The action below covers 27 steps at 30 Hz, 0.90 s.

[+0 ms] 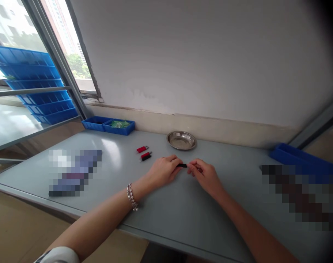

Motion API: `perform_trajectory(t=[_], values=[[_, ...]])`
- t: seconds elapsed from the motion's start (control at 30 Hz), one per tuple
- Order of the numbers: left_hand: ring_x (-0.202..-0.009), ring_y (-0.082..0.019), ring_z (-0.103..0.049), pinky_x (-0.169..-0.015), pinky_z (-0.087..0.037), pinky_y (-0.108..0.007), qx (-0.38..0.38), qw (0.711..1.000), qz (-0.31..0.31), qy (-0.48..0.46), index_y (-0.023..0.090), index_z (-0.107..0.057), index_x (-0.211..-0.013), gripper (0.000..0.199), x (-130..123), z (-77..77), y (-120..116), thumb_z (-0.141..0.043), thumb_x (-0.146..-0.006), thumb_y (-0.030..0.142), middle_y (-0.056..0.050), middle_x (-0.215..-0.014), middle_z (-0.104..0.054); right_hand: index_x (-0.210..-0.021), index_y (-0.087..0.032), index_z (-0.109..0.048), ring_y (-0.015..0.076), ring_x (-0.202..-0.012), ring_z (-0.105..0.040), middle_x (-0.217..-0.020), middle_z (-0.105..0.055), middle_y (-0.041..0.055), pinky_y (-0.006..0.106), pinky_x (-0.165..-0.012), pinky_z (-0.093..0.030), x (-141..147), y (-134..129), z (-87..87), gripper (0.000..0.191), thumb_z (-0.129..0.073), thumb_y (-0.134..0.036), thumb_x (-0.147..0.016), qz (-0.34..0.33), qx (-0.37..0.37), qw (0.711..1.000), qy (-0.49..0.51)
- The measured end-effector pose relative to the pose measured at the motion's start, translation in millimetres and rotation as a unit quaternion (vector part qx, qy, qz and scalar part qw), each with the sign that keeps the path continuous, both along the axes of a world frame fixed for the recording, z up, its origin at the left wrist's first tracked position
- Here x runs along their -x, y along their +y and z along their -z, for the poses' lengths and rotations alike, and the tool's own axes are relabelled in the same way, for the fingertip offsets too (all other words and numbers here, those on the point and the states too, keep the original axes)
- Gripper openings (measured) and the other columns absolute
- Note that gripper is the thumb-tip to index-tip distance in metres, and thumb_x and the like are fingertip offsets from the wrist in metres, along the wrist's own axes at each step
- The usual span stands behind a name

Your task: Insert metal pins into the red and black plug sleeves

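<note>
My left hand (166, 170) is closed in a pinch on a small black rod-like piece (182, 165), just above or on the grey table. At the piece's other end, the fingertips of my right hand (206, 173) are closed on it. Much of the piece is covered by my fingers, so its kind does not show. To the left of my hands lie a red part with metal ends (142, 149) and a red-and-black part with thin metal pins (146, 156). A round shiny metal dish (182, 141) stands behind my hands.
The grey table (117, 193) runs up to the wall. At the back left are a blue bin (93, 126) and another blue bin with green packets (107, 128). Blue trays (45, 95) are stacked on the left rack. Blurred-out items lie at both sides; a blue bin (298, 155) stands right.
</note>
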<state>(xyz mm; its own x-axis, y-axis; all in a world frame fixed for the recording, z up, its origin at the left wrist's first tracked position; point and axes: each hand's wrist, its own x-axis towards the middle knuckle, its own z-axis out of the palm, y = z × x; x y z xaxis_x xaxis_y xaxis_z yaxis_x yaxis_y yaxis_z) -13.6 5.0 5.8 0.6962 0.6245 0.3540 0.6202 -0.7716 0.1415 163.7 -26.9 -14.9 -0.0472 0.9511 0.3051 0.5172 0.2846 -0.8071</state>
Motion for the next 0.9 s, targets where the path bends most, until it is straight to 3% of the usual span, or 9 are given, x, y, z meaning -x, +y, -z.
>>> perform_trajectory(t=[0.2,0.3,0.4,0.57,0.67,0.77,0.9], values=[[-0.068,-0.014,-0.058,-0.057,-0.041,-0.024,-0.012,1.000,-0.007,-0.010,0.018,-0.056,-0.098,0.021,0.6,-1.1,0.3,-0.042,-0.086,0.026,-0.005,-0.090,-0.061,-0.090,-0.021,-0.054,0.0129,-0.052,-0.054,-0.066,-0.065,0.0002,0.024,-0.050,-0.039,-1.9,-0.1,-2.0,0.026,-0.049,-0.043,-0.078,-0.008,-0.025,0.999,-0.039],[-0.067,-0.014,-0.058,-0.057,-0.041,-0.024,-0.019,1.000,0.001,-0.007,0.018,-0.056,-0.097,0.020,1.0,0.2,0.8,-0.042,-0.086,0.026,-0.005,-0.089,-0.061,-0.079,-0.020,-0.055,0.0121,-0.051,-0.052,-0.062,-0.063,-0.0001,0.023,-0.050,-0.038,-2.5,0.1,-1.8,0.024,-0.042,-0.040,-0.082,-0.015,-0.041,0.997,-0.066],[-0.069,-0.015,-0.059,-0.057,-0.041,-0.024,-0.024,1.000,0.013,-0.004,0.018,-0.056,-0.096,0.020,0.9,1.4,0.6,-0.041,-0.086,0.027,-0.004,-0.089,-0.061,-0.066,-0.020,-0.053,0.0119,-0.050,-0.050,-0.055,-0.059,-0.0005,0.024,-0.052,-0.038,-3.5,-0.3,-1.6,0.036,-0.033,-0.042,-0.086,-0.015,-0.027,0.992,-0.119],[-0.067,-0.014,-0.058,-0.056,-0.041,-0.024,-0.024,1.000,0.008,-0.005,0.018,-0.056,-0.098,0.021,0.7,0.4,0.4,-0.041,-0.086,0.028,-0.005,-0.089,-0.062,-0.088,-0.021,-0.053,0.0134,-0.055,-0.054,-0.065,-0.061,-0.0006,0.024,-0.056,-0.040,-3.7,-1.6,-3.1,0.025,-0.042,-0.043,-0.082,-0.017,-0.019,0.994,-0.107],[-0.067,-0.014,-0.058,-0.055,-0.041,-0.024,-0.026,1.000,0.011,-0.005,0.018,-0.056,-0.098,0.021,0.4,0.0,0.6,-0.041,-0.087,0.028,-0.004,-0.090,-0.062,-0.079,-0.021,-0.052,0.0132,-0.055,-0.052,-0.061,-0.058,-0.0012,0.024,-0.057,-0.039,-3.4,-1.9,-4.2,0.024,-0.038,-0.039,-0.084,-0.031,-0.033,0.992,-0.121],[-0.068,-0.014,-0.059,-0.056,-0.041,-0.024,-0.024,1.000,0.015,-0.003,0.018,-0.056,-0.098,0.021,0.4,0.2,0.5,-0.041,-0.086,0.028,-0.004,-0.090,-0.062,-0.066,-0.021,-0.048,0.0129,-0.053,-0.049,-0.055,-0.054,-0.0016,0.024,-0.056,-0.037,-3.2,-2.6,-5.6,0.034,-0.031,-0.041,-0.087,-0.032,-0.020,0.988,-0.150],[-0.069,-0.014,-0.059,-0.057,-0.041,-0.023,-0.023,1.000,0.018,-0.007,0.018,-0.056,-0.098,0.021,1.3,-0.2,0.7,-0.040,-0.087,0.027,-0.004,-0.090,-0.062,-0.084,-0.021,-0.051,0.0136,-0.055,-0.050,-0.062,-0.057,-0.0013,0.025,-0.057,-0.039,-2.8,-3.6,-6.9,0.027,-0.038,-0.045,-0.083,-0.032,-0.003,0.992,-0.124]])
